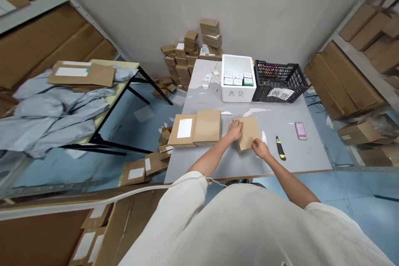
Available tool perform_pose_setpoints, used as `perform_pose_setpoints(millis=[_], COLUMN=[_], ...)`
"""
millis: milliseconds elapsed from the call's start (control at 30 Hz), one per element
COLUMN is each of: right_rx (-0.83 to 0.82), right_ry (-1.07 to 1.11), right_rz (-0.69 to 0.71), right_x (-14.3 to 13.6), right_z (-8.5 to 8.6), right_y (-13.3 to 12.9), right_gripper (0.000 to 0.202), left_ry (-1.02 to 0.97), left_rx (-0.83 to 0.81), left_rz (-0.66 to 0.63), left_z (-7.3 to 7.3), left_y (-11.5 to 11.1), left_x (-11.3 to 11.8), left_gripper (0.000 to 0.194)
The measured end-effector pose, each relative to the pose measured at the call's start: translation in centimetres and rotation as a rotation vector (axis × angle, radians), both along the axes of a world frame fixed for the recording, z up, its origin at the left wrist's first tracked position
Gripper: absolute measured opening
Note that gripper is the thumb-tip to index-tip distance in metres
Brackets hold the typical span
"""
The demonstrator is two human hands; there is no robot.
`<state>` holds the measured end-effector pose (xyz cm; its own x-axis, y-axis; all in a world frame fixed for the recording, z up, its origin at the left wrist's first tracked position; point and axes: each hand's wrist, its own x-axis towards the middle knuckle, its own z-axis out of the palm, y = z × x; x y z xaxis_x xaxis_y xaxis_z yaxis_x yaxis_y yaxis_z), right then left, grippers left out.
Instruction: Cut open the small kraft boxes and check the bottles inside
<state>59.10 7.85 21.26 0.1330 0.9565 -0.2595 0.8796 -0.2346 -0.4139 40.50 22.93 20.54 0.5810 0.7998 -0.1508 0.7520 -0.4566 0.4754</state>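
Note:
A small brown cardboard box (248,126) lies on the grey table in front of me. At its left edge my left hand (236,130) grips it with bent fingers. My right hand (260,149) has its fingers pinched together at the box's lower right corner. To the left sits an opened-out cardboard mailer (208,126) with a white label on its left part. A black and yellow utility knife (281,148) lies to the right of my right hand.
A white foam box (237,94) with several small cartons and a black plastic crate (279,91) stand at the table's back. A pink patterned item (301,131) lies at right. Grey mailing bags (59,106) cover a side table. Stacked boxes (183,60) stand by the wall.

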Motion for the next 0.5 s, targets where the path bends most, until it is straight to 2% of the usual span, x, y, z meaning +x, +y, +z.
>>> perform_pose_setpoints(millis=[100, 200, 367, 500], right_rx=[-0.085, -0.108, -0.103, -0.034], right_ry=[0.021, 0.012, -0.021, -0.021], right_rz=[-0.111, -0.169, -0.194, -0.201], right_x=[-1.0, -1.4, -0.8, 1.3], right_z=[0.8, 1.6, 2.2, 1.6], right_y=[0.2, 0.4, 0.7, 1.0], right_gripper=[0.032, 0.031, 0.032, 0.041], left_ry=[0.019, 0.055, 0.044, 0.064], left_rx=[-0.037, -0.086, -0.064, -0.073], left_rz=[0.012, 0.006, 0.045, 0.128], left_z=[-0.5, -0.5, 0.4, 0.8], left_y=[2.2, 3.3, 3.2, 2.4], left_x=[0.3, 0.2, -0.4, -0.6], left_gripper=[0.059, 0.063, 0.065, 0.063])
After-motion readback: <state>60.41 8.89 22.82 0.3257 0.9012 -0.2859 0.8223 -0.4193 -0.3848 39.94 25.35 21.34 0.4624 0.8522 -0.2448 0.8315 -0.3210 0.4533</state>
